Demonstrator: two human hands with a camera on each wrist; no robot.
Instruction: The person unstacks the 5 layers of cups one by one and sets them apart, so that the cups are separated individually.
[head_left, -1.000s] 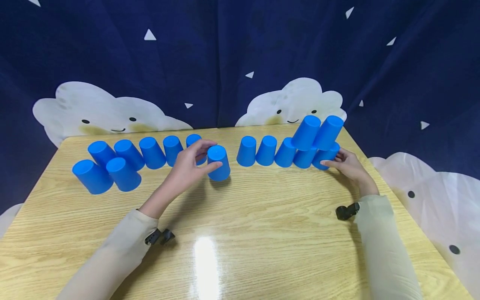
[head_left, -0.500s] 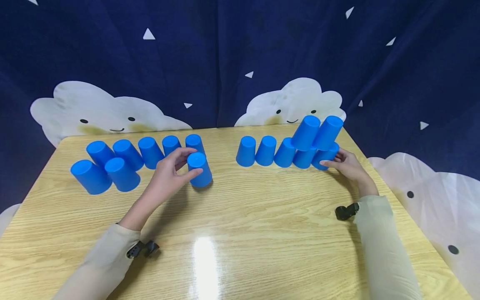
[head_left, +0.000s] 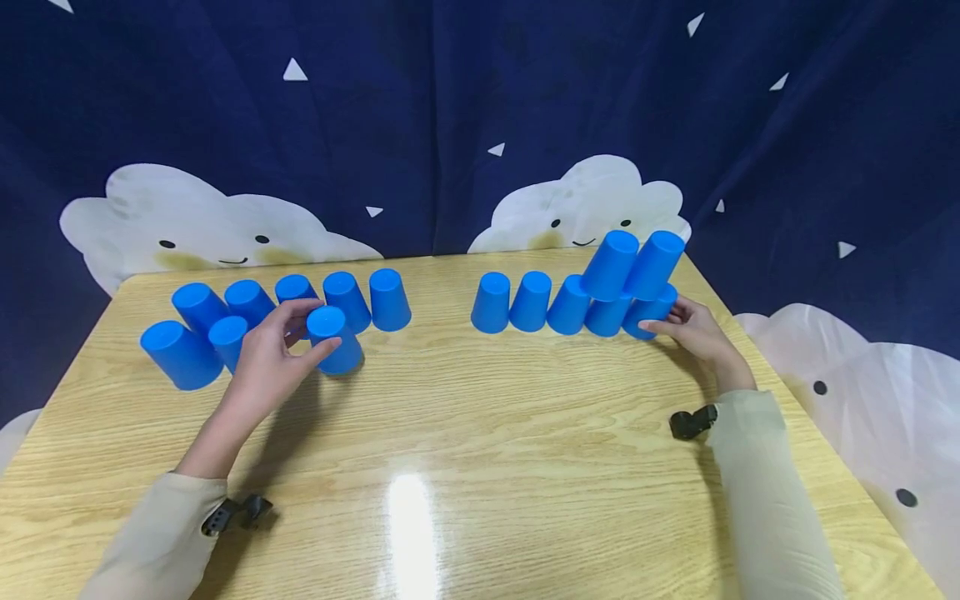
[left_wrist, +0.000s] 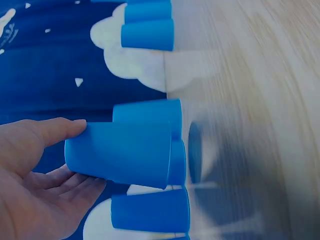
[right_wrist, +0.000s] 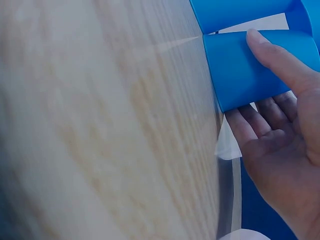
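My left hand (head_left: 272, 354) grips an upside-down blue cup (head_left: 334, 342) between thumb and fingers, in front of the left back row. The left wrist view shows this held cup (left_wrist: 120, 154) slightly above the table, its shadow beside the rim. At the right, my right hand (head_left: 697, 332) holds the end cup (head_left: 647, 317) of the right row, thumb on its front and fingers round its outer side. That same cup (right_wrist: 255, 67) stands rim-down in the right wrist view. Two cups sit as a second layer on the right end, one of them the upper right cup (head_left: 656, 265).
Several upside-down cups line the left back, including a blue cup (head_left: 390, 300) at that row's inner end. A front-left cup (head_left: 182, 354) stands nearer. The right row begins with another cup (head_left: 491, 302). A dark curtain (head_left: 435, 125) hangs behind the wooden table (head_left: 525, 467).
My left hand has carried its cup leftward from the gap between the rows to in front of the left row. The right hand has stayed on its cup.
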